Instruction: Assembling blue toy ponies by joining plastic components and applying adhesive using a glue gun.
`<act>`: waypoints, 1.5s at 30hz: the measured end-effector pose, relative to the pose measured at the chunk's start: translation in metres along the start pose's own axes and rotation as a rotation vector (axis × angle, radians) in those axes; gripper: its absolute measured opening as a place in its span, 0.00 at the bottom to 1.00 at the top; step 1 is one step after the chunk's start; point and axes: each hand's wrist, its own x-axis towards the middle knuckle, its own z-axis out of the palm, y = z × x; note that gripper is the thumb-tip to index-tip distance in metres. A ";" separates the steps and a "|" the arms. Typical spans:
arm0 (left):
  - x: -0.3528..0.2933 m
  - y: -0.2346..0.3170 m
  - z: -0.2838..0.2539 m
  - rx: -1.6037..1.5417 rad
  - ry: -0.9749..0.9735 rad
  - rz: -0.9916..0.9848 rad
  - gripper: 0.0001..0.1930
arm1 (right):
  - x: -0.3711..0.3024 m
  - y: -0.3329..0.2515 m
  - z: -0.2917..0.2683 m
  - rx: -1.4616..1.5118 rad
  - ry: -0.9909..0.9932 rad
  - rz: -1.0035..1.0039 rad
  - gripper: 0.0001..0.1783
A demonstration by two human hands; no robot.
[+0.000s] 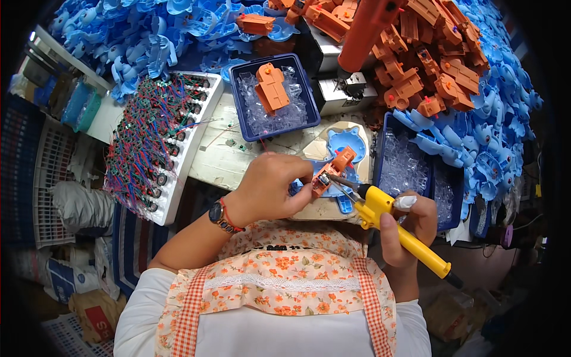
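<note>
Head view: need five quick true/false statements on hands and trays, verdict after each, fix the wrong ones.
1. The left hand holds an orange housing and the right hand a yellow tool. True.
2. The yellow tool points away from the orange housing. False: its tip end is at the orange housing.
3. In the blue tray near the top centre, an orange piece lies on clear plastic parts. True.
4. Wired circuit boards are heaped in a white tray. True.
5. The white tray stands to the right of the blue tray. False: it is to the left.
</note>
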 end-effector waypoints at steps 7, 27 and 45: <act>-0.020 -0.016 -0.046 -0.030 0.312 -0.092 0.17 | -0.019 0.003 -0.009 0.117 0.048 0.099 0.18; -0.042 -0.035 -0.026 -0.781 0.188 -0.504 0.03 | -0.032 0.002 -0.021 0.180 0.123 0.171 0.18; -0.052 -0.031 -0.023 -0.133 -0.063 -0.112 0.10 | -0.029 -0.001 -0.018 0.179 0.096 0.157 0.18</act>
